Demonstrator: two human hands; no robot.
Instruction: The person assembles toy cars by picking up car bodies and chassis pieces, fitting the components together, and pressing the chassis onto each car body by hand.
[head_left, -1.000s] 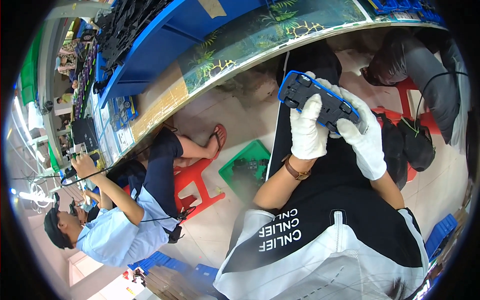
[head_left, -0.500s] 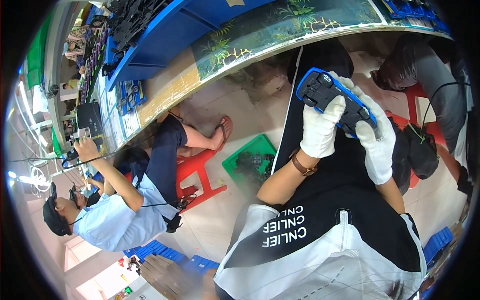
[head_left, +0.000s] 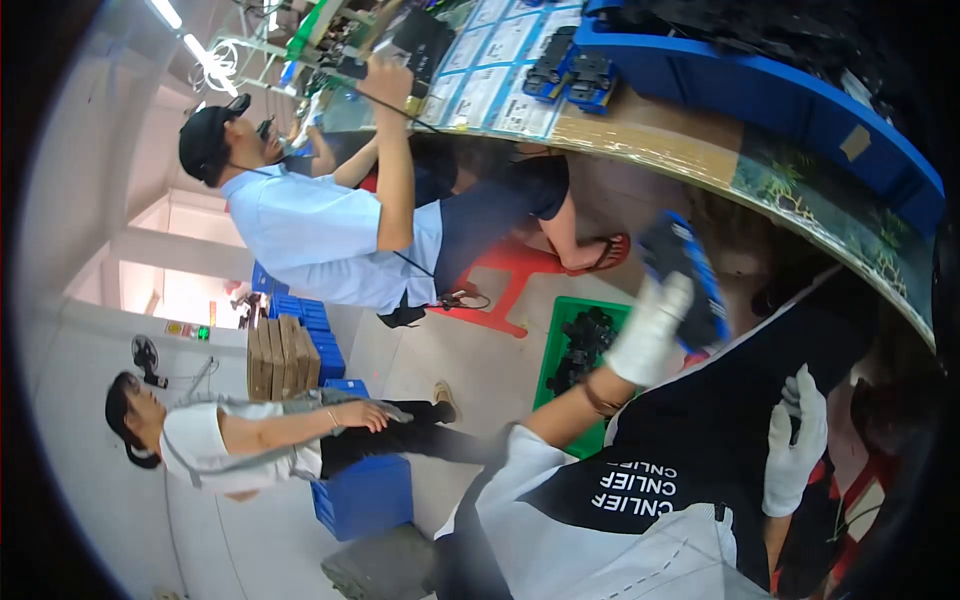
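Beside the table (head_left: 660, 125), left hand (head_left: 650, 328) grips a blue car (head_left: 704, 292), right hand (head_left: 795, 452) loosely spread.

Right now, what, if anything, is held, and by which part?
The left hand grips a blue toy car by its near half, across its black underside; whether the right hand holds anything cannot be told.

The left hand (head_left: 648, 335) grips and the right hand (head_left: 798, 455) curls loosely, the 2 well apart.
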